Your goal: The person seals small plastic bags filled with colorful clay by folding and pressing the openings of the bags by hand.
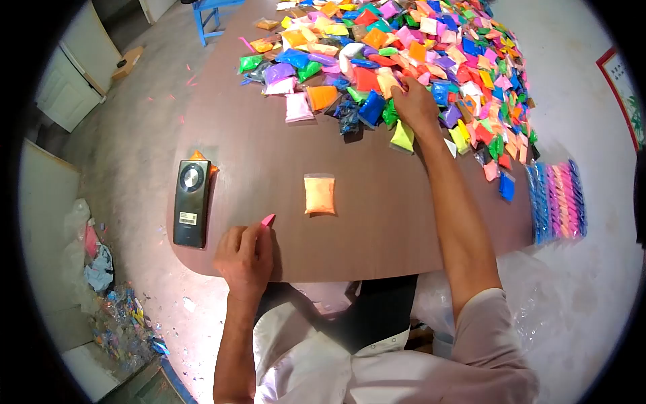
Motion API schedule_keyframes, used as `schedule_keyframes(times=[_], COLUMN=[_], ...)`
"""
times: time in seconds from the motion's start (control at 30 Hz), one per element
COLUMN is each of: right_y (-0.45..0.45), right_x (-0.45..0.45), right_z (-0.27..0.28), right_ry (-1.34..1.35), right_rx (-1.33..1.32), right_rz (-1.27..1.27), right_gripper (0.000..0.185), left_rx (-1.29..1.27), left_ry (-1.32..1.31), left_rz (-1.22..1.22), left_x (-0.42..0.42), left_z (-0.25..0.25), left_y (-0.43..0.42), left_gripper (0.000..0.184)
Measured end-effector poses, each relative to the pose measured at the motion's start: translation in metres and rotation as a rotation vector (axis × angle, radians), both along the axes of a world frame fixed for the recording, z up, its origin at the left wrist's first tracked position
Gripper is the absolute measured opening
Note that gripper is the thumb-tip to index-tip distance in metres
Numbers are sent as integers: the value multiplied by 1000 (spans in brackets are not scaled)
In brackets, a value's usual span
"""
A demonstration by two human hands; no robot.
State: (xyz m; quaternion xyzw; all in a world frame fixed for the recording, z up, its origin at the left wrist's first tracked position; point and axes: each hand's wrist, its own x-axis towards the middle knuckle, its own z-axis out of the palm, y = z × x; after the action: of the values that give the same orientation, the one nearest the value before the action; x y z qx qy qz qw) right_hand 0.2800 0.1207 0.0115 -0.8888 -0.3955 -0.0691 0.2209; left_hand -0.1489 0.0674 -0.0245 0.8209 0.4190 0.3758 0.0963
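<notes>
My left hand rests closed at the table's near edge, with a small pink piece sticking out at its fingertips. Among the heap of colourful packets, my right hand reaches in, its fingers at a pale orange packet. Whether the fingers grip that packet is hard to make out. A single light orange packet lies flat on the table between my two hands. Near the right forearm lies a yellow-green packet.
A dark phone lies at the table's left, partly over an orange packet. Wrapped blue and pink strips are at the right edge. A blue stool stands beyond the table; discarded wrappers lie on the floor at left.
</notes>
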Motion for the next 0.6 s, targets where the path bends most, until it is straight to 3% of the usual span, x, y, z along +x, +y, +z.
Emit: schedule_keyframes(times=[0.1, 0.2, 0.3, 0.5, 0.6], right_y=[2, -15, -65, -184, -227], right_x=[7, 2, -35, -165, -206], right_z=[-8, -3, 16, 31, 19], right_ry=[54, 132, 256, 745, 931], right_rx=[161, 492, 592, 403, 296], right_rz=[45, 128, 208, 371, 420], right_gripper=[41, 31, 27, 18, 15], left_rx=[93, 72, 97, 191, 233], left_ry=[39, 27, 25, -42, -77], left_rz=[-6, -14, -15, -98, -173], left_x=[0, -2, -3, -8, -7], left_z=[1, 0, 2, 2, 11], left_y=[3, 2, 0, -2, -20], left_gripper=[15, 19, 23, 25, 38])
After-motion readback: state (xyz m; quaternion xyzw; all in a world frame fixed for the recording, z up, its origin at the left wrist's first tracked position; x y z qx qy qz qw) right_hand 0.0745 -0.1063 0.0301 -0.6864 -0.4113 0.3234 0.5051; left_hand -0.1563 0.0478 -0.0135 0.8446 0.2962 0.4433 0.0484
